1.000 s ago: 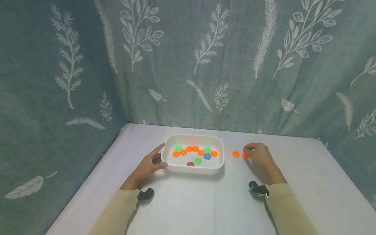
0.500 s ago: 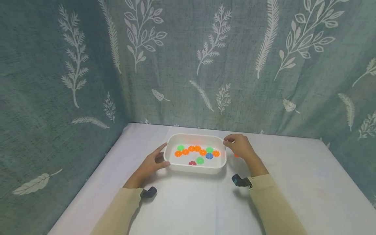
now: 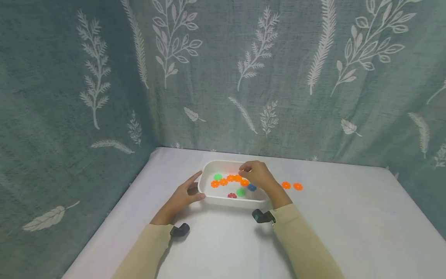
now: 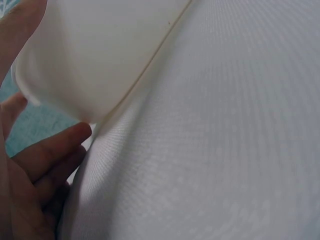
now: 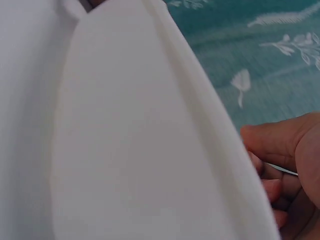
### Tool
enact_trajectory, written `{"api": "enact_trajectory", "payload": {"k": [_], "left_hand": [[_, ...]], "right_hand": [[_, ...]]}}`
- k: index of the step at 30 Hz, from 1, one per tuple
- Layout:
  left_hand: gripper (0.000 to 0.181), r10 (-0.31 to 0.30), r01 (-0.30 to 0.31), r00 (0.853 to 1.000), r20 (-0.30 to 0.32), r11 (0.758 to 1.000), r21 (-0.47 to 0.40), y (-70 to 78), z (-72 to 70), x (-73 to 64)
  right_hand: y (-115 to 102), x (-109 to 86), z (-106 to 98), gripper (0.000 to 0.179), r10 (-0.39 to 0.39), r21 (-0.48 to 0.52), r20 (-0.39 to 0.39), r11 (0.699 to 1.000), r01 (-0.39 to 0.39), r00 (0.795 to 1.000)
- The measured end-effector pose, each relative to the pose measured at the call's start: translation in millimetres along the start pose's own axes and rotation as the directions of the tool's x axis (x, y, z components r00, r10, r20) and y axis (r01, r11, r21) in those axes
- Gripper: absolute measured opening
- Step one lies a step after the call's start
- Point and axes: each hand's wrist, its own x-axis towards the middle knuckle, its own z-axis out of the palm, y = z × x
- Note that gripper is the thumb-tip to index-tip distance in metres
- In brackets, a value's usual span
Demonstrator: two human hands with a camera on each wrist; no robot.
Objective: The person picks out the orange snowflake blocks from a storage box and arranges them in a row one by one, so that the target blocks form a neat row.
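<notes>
A white plastic tray (image 3: 223,200) stands on the table, with flat notched discs inside. Most are orange, such as the orange disc (image 3: 215,184); a red disc (image 3: 232,195), a blue disc (image 3: 252,187) and green discs (image 3: 240,192) lie among them. My left hand (image 3: 181,197) holds the tray's left end, thumb at the front corner and fingers along the side. Over the tray's right half, my right hand (image 3: 258,175) reaches in with loosely bent fingers, its tips close above the orange discs. The tray wall partly hides these fingers (image 5: 272,142) in the right wrist view.
Two orange discs (image 3: 292,186) lie side by side on the white-covered table (image 3: 223,240), right of the tray. A patterned green curtain (image 3: 209,77) hangs behind the table and along its left. Each wrist wears a small black camera (image 3: 263,216).
My right hand has left the orange disc on the table and moved left, over the tray's rim and inside it. My left hand stays at the tray. The view has shifted slightly.
</notes>
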Motion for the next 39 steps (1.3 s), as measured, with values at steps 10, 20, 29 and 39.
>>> {"api": "enact_trajectory", "payload": {"k": [10,20,29,39], "left_hand": [[0.095,-0.017,0.017,1.0,-0.023,1.0,-0.002,4.0,1.7,-3.5],[0.093,0.008,-0.008,1.0,-0.012,1.0,-0.017,1.1,3.0,-5.1],[0.093,0.019,-0.02,1.0,-0.006,1.0,-0.024,4.7,-1.5,-6.4],[0.091,0.053,-0.053,0.999,0.009,0.998,-0.045,1.2,-1.4,-4.5]], "right_hand": [[-19.8,17.3,35.0,0.019,-0.105,0.001,0.071,0.994,0.105,0.992],[-30.0,26.2,58.0,0.02,-0.171,0.003,0.177,0.985,0.173,0.969],[-27.5,27.3,69.5,0.025,-0.108,-0.104,0.268,0.985,0.14,0.957],[-25.9,27.1,71.7,0.034,-0.1,-0.199,0.32,0.965,0.17,0.942]]}}
